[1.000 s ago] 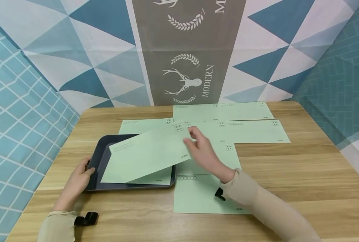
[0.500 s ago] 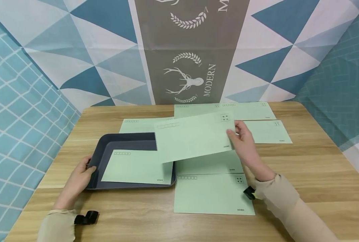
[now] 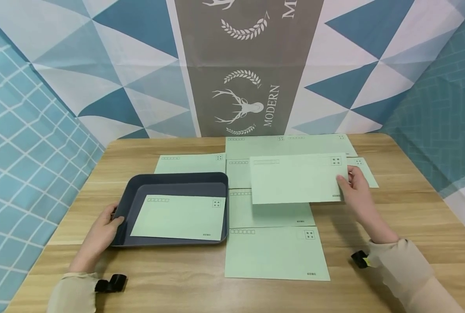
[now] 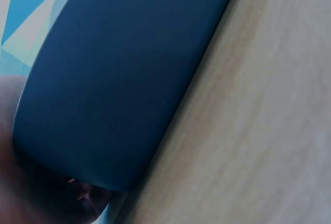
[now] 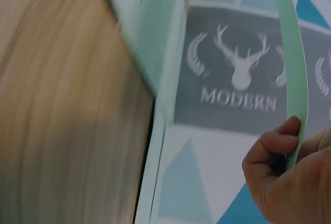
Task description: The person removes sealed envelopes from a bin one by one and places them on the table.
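Observation:
In the head view my right hand [image 3: 359, 193] pinches a pale green envelope [image 3: 299, 179] by its right edge, above other envelopes on the table. The right wrist view shows this envelope [image 5: 294, 53] nearly edge-on between thumb and fingers. My left hand [image 3: 101, 230] grips the left wall of a dark blue-grey tray [image 3: 173, 177], thumb over the rim. One green envelope [image 3: 179, 217] lies in the tray. Close up in the left wrist view, the tray's outer wall [image 4: 114, 79] hides most of that hand's fingers.
Several green envelopes lie in rows on the wooden table [image 3: 169, 278], including a near envelope [image 3: 275, 254] and a far envelope [image 3: 252, 148]. Another envelope [image 3: 191, 163] sits partly behind the tray. A patterned cloth wall [image 3: 240, 65] stands at the table's far edge.
My right hand has carried the envelope from over the tray rightward, above the table envelopes. The envelope lying in the tray is now fully uncovered. My left hand has stayed on the tray.

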`<act>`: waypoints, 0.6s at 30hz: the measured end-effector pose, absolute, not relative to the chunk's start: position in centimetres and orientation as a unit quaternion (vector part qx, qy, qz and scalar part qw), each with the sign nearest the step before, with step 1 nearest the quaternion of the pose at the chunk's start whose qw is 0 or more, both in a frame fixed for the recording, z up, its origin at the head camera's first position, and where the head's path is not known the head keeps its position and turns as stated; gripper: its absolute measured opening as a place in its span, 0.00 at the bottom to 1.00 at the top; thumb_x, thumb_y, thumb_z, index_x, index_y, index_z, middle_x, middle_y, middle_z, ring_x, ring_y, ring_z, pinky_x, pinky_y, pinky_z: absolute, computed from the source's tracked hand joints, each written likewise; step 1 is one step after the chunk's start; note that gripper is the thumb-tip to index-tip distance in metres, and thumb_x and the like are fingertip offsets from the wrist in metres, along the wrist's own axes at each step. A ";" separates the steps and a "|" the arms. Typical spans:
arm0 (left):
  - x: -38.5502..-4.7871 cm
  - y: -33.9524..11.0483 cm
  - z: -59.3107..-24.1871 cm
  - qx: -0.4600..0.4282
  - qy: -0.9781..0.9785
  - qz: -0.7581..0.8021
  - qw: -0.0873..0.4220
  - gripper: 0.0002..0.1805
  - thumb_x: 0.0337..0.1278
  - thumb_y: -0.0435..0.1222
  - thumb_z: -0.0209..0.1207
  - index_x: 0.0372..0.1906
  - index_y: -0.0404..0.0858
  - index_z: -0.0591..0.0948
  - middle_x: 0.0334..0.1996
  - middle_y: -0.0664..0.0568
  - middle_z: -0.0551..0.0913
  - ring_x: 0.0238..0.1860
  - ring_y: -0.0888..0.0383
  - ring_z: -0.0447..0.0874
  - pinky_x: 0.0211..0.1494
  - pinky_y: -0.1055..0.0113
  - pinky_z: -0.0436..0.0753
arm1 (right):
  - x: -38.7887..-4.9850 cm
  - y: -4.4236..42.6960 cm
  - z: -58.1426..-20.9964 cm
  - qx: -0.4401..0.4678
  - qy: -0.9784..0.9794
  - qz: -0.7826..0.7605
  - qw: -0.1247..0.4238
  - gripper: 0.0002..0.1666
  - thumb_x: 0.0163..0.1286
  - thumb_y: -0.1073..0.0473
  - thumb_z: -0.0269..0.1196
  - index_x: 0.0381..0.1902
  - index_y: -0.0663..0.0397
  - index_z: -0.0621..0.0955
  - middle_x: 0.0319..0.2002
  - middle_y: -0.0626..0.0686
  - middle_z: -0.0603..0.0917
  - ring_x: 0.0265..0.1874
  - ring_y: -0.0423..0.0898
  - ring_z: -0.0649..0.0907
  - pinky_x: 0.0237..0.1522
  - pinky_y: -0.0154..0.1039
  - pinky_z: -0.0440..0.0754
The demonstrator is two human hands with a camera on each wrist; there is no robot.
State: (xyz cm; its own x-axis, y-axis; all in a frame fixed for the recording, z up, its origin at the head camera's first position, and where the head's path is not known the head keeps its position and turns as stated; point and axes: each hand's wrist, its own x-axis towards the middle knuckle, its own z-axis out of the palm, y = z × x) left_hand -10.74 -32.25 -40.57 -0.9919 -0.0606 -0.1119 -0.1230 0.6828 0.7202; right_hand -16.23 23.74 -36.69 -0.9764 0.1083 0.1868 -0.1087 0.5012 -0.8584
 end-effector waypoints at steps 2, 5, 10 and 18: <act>-10.8 -32.2 -40.4 -0.050 0.915 0.397 0.041 0.26 0.68 0.34 0.35 0.65 0.23 0.52 0.57 0.27 0.63 0.55 0.38 0.63 0.45 0.67 0.64 | -16.4 25.0 -36.9 -0.007 -0.868 0.487 0.099 0.20 0.72 0.64 0.42 0.56 0.75 0.59 0.34 0.47 0.73 0.26 0.27 0.72 0.25 0.25 0.72; -10.9 -32.1 -40.3 -0.049 0.915 0.398 0.041 0.26 0.68 0.34 0.35 0.65 0.23 0.52 0.57 0.27 0.62 0.55 0.38 0.62 0.46 0.65 0.64 | -16.5 26.8 -37.3 -0.014 -0.876 0.476 0.078 0.23 0.72 0.63 0.40 0.58 0.77 0.56 0.36 0.57 0.74 0.26 0.25 0.71 0.25 0.25 0.73; -11.1 -32.1 -40.4 -0.043 0.916 0.396 0.039 0.26 0.68 0.34 0.36 0.65 0.23 0.51 0.56 0.26 0.62 0.55 0.37 0.62 0.48 0.60 0.65 | -16.3 29.5 -38.0 -0.023 -0.891 0.451 0.049 0.24 0.73 0.62 0.39 0.56 0.80 0.55 0.39 0.66 0.73 0.25 0.25 0.71 0.25 0.26 0.72; -11.0 -32.0 -40.5 -0.051 0.913 0.403 0.042 0.26 0.68 0.34 0.36 0.66 0.24 0.51 0.57 0.27 0.62 0.55 0.37 0.61 0.51 0.53 0.64 | -15.6 33.8 -39.1 -0.027 -0.917 0.395 -0.049 0.27 0.73 0.58 0.35 0.52 0.84 0.55 0.45 0.76 0.65 0.27 0.26 0.68 0.27 0.27 0.69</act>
State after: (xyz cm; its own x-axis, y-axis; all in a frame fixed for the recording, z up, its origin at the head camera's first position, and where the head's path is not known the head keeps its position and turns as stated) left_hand -11.03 -32.03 -40.48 -0.9912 -0.0599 -0.1177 -0.1274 0.6698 0.7316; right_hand -15.60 33.78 -39.13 -0.9937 0.0100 -0.1119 0.0882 0.6866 -0.7216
